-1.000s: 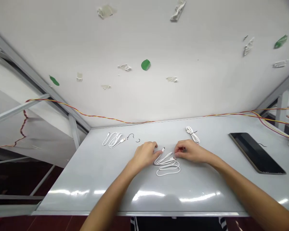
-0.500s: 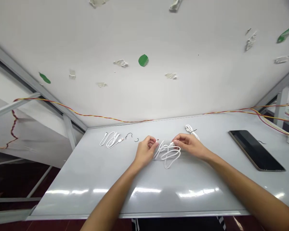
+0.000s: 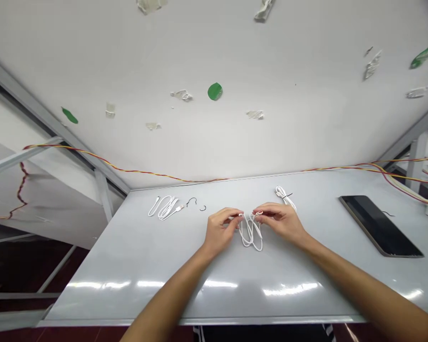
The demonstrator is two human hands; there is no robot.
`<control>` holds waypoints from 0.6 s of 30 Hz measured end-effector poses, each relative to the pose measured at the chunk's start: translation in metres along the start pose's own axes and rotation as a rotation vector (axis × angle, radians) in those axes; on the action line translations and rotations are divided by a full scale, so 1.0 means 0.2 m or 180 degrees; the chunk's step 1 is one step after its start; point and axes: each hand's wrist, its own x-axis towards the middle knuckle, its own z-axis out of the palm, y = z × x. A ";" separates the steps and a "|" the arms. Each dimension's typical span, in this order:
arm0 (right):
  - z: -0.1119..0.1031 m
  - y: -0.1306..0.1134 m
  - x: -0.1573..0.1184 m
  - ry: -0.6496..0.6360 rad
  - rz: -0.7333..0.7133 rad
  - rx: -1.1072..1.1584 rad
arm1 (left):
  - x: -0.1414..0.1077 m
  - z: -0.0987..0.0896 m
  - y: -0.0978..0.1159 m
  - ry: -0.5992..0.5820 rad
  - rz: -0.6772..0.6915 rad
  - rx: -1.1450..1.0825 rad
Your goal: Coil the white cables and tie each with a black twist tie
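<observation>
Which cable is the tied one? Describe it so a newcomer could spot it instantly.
On the grey-white table, find the black slab at the right. Left of it, behind the right hand, lies a small white cable bundle. Unlike the looser white cable in that hand, it is cinched by a thin black tie.

Looped white cable (image 3: 250, 232), probably USB

A workshop or lab room — long grey-framed bench (image 3: 100, 266), twisted red-and-yellow wires (image 3: 128, 170), white wall (image 3: 288, 95) with tape scraps (image 3: 181, 95)
</observation>
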 end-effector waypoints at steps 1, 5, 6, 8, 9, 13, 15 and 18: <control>0.00 0.00 -0.01 -0.0066 -0.0120 -0.0126 | 0.00 0.00 0.00 -0.0045 0.0067 0.0037; 0.02 0.00 -0.02 -0.0175 -0.0461 -0.0312 | -0.02 0.02 0.00 -0.0113 0.0371 0.0239; 0.02 0.00 -0.02 -0.0189 -0.0513 -0.0348 | -0.02 0.03 0.00 -0.0122 0.0454 0.0302; 0.03 0.00 -0.03 -0.0228 -0.0562 -0.0455 | -0.02 0.03 0.00 -0.0159 0.0585 0.0507; 0.03 0.00 -0.02 -0.0215 -0.0540 -0.0523 | -0.02 0.02 0.00 -0.0188 0.0613 0.0681; -0.04 -0.03 0.02 0.0325 0.0025 -0.0533 | 0.04 -0.09 0.04 -0.0135 0.0246 0.1611; -0.14 -0.06 0.05 0.0566 0.0476 -0.0301 | 0.08 -0.23 0.08 0.0040 -0.0286 0.1758; -0.36 -0.13 0.05 0.0514 0.0977 0.0216 | 0.07 -0.50 0.14 0.0591 -0.1105 0.1394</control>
